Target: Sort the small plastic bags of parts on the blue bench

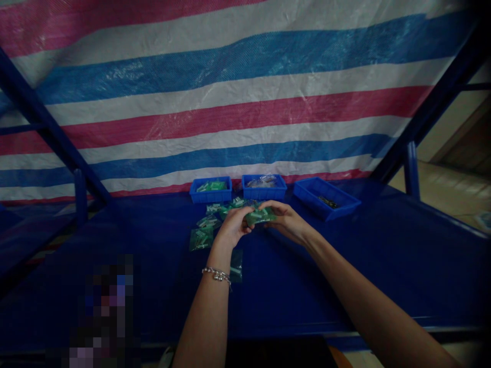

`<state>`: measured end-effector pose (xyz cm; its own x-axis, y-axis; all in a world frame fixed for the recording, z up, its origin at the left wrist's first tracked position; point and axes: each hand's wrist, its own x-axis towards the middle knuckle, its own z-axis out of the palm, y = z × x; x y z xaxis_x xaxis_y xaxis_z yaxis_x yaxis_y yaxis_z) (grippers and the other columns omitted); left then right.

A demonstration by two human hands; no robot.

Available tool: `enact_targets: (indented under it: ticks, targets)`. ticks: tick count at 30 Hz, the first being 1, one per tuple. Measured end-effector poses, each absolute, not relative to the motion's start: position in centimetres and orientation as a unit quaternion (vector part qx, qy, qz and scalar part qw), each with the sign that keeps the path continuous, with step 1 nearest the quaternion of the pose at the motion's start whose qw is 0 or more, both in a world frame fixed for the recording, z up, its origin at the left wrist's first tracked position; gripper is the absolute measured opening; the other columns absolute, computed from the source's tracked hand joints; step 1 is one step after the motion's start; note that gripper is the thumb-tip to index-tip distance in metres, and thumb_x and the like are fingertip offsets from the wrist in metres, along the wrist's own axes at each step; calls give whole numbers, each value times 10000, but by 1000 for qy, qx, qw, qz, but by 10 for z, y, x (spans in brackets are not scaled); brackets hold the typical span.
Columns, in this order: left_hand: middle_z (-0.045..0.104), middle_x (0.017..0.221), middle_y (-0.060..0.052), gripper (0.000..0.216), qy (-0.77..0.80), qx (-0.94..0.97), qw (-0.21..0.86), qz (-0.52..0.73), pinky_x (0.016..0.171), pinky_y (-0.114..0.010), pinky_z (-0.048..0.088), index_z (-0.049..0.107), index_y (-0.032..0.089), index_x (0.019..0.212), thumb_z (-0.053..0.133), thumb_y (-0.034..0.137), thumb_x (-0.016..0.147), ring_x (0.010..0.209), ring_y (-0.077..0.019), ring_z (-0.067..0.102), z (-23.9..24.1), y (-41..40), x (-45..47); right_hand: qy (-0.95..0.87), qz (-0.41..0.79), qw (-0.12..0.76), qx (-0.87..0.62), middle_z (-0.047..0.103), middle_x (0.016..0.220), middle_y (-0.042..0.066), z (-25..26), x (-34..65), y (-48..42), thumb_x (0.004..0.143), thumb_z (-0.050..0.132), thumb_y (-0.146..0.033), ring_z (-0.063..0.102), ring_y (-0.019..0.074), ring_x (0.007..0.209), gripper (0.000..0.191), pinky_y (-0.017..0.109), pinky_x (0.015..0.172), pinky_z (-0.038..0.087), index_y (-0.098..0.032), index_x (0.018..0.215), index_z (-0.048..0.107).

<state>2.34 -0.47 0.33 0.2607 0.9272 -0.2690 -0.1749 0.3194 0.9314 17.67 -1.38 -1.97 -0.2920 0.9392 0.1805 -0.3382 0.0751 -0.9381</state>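
Note:
Between both hands is a clear plastic bag of green and whitish pieces (261,216), held just above the blue table. My left hand (235,225) closes on its left side, a beaded bracelet on the wrist. On its right side, my right hand (286,219) pinches the bag with thumb and fingers. Similar small bags (201,238) lie to the left of my left hand, and more sit behind it, partly covered by the hands. Under my left wrist a flat clear bag (236,266) rests on the table, its contents hard to make out.
Along the back stand three blue bins: one with green pieces (210,197), one with clear bags (264,192), and a tilted one with small dark parts (326,198). Behind the blue table (161,296) hangs a striped sheet (215,112). A blurred patch covers the lower left.

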Motion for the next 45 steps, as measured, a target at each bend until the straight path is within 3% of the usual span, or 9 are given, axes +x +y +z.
enact_targets:
  ticks: [6, 11, 14, 18, 28, 37, 45]
  targets:
    - [508, 505, 22, 179, 449, 432, 643, 446, 387, -189, 292, 550, 133, 664, 628, 292, 646, 416, -70, 472, 1, -3, 25, -424, 622, 568, -334, 618, 800, -18, -16, 178, -12, 570, 627, -107, 537, 126, 665, 380, 241, 550, 397, -268, 914, 615]
    - [517, 553, 16, 214, 446, 459, 628, 443, 411, -191, 306, 563, 128, 663, 653, 320, 632, 458, -65, 468, -2, -3, 25, -389, 638, 552, -371, 606, 718, 0, -14, 175, -12, 676, 637, -336, 531, 124, 600, 237, 240, 485, 383, -223, 883, 616]
    - [517, 561, 9, 228, 444, 496, 616, 421, 430, -196, 304, 562, 126, 643, 641, 340, 648, 479, -69, 465, -4, -3, 26, -427, 644, 512, -375, 603, 680, 18, -13, 173, -14, 682, 639, -423, 518, 113, 559, 278, 236, 464, 371, -174, 806, 638]
    - [535, 591, -3, 228, 446, 535, 602, 390, 460, -198, 306, 577, 129, 671, 612, 353, 685, 504, -74, 469, -5, -4, 26, -454, 639, 486, -386, 595, 622, 9, -13, 173, -16, 626, 701, -369, 490, 91, 510, 253, 229, 460, 345, -151, 745, 654]
    - [506, 503, 7, 308, 491, 572, 556, 349, 454, -209, 296, 574, 134, 647, 611, 438, 682, 485, -91, 475, 0, -9, 27, -433, 617, 522, -400, 605, 590, 9, -14, 173, -15, 578, 727, -334, 497, 102, 506, 229, 247, 503, 336, -151, 702, 664]
    - [521, 577, 11, 159, 465, 579, 563, 362, 473, -203, 317, 578, 122, 687, 618, 275, 670, 504, -73, 464, 0, -8, 28, -423, 623, 523, -399, 642, 638, 20, -14, 172, -15, 561, 741, -322, 533, 109, 543, 230, 250, 554, 379, -156, 708, 677]
    - [514, 577, 2, 174, 481, 573, 549, 372, 493, -211, 331, 555, 123, 626, 635, 276, 650, 522, -83, 462, 2, -7, 27, -427, 616, 509, -423, 604, 590, 8, -12, 173, -16, 587, 724, -366, 484, 89, 489, 263, 220, 454, 315, -153, 731, 669]
